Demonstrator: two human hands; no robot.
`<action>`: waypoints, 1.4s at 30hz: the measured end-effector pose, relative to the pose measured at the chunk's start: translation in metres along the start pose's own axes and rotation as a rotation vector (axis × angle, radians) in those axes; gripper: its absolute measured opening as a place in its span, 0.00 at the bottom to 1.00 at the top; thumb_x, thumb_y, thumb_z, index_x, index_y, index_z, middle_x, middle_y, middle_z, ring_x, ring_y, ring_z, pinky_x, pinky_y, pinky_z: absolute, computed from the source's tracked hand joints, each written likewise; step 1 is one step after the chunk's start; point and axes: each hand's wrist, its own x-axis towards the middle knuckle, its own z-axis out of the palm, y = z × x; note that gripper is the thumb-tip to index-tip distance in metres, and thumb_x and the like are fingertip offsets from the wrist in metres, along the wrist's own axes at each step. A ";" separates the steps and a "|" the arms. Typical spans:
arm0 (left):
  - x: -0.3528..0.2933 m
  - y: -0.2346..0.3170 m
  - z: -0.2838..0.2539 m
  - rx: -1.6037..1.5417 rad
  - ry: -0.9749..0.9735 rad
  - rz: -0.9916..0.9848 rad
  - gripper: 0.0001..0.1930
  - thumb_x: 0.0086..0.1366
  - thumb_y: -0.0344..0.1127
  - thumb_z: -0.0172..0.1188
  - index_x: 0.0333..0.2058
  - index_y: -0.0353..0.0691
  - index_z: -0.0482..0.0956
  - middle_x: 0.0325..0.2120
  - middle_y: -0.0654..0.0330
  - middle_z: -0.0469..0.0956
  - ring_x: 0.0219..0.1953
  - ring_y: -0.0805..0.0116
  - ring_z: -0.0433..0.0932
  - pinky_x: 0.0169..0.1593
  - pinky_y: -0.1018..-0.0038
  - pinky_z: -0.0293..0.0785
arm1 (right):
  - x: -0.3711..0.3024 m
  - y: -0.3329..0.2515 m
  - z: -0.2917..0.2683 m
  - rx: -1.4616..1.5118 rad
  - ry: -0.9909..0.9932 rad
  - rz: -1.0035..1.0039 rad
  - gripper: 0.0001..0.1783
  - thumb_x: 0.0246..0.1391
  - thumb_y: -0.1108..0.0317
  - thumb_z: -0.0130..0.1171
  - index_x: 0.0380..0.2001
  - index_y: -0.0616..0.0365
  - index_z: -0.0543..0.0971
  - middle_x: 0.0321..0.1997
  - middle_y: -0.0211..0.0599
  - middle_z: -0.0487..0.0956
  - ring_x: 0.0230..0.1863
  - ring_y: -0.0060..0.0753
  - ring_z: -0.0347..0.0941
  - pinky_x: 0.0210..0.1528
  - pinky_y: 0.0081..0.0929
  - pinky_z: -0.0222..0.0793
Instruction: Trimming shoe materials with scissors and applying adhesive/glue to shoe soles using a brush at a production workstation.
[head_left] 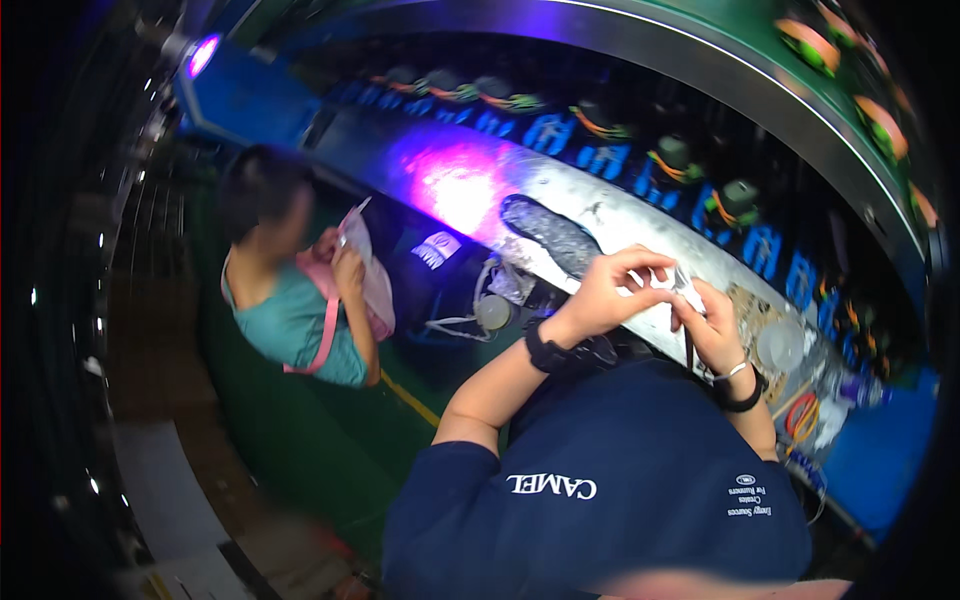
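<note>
My left hand (618, 290) and my right hand (712, 325) are close together over the metal bench. Between their fingertips is a small, crumpled-looking white piece (687, 287), perhaps paper or cloth; its kind is not clear. Fingers of both hands pinch at it. Just beyond my left hand, a dark grey, speckled shoe sole (550, 232) lies flat on the bench, its near end partly behind the hand. A thin dark strip hangs below my right fingers; I cannot tell what it is.
Along the far side of the metal bench (640, 208) runs a rack of dark and blue shoe parts (603, 160). A round translucent tub (780, 345) and coloured bands (801, 416) lie right of my right hand. A co-worker (300, 290) sits at the left, holding pale material.
</note>
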 end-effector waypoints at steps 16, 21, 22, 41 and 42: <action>-0.032 0.000 -0.082 0.069 0.153 0.171 0.04 0.53 0.26 0.53 0.21 0.33 0.74 0.21 0.63 0.70 0.23 0.78 0.67 0.26 0.83 0.62 | 0.056 -0.011 0.072 0.116 -0.403 0.234 0.08 0.53 0.67 0.47 0.27 0.61 0.70 0.16 0.27 0.68 0.17 0.14 0.63 0.20 0.13 0.59; -0.028 -0.002 -0.109 -0.120 0.300 0.151 0.06 0.53 0.27 0.51 0.22 0.30 0.74 0.20 0.61 0.71 0.22 0.78 0.67 0.25 0.83 0.61 | 0.059 -0.008 0.080 0.295 -0.339 0.212 0.20 0.53 0.72 0.44 0.50 0.59 0.58 0.22 0.36 0.71 0.18 0.19 0.64 0.22 0.15 0.62; -0.028 -0.003 -0.114 -0.190 0.285 0.069 0.07 0.54 0.28 0.50 0.22 0.30 0.74 0.21 0.62 0.71 0.21 0.79 0.66 0.24 0.83 0.60 | 0.061 -0.006 0.077 0.304 -0.394 0.172 0.27 0.53 0.75 0.42 0.55 0.55 0.49 0.29 0.44 0.72 0.20 0.24 0.68 0.23 0.17 0.64; 0.017 -0.006 -0.198 -0.495 0.374 -0.201 0.17 0.60 0.41 0.45 0.26 0.30 0.73 0.17 0.59 0.72 0.17 0.76 0.67 0.20 0.83 0.62 | 0.109 -0.059 0.045 0.357 0.073 -0.248 0.17 0.47 0.61 0.54 0.32 0.61 0.63 0.21 0.41 0.71 0.18 0.27 0.68 0.23 0.19 0.67; 0.020 -0.004 -0.212 -0.443 0.406 -0.165 0.17 0.60 0.41 0.46 0.26 0.30 0.73 0.18 0.60 0.72 0.17 0.77 0.67 0.21 0.83 0.63 | 0.111 -0.056 0.040 0.309 0.124 -0.204 0.20 0.46 0.54 0.54 0.30 0.60 0.63 0.19 0.39 0.70 0.18 0.25 0.67 0.21 0.16 0.65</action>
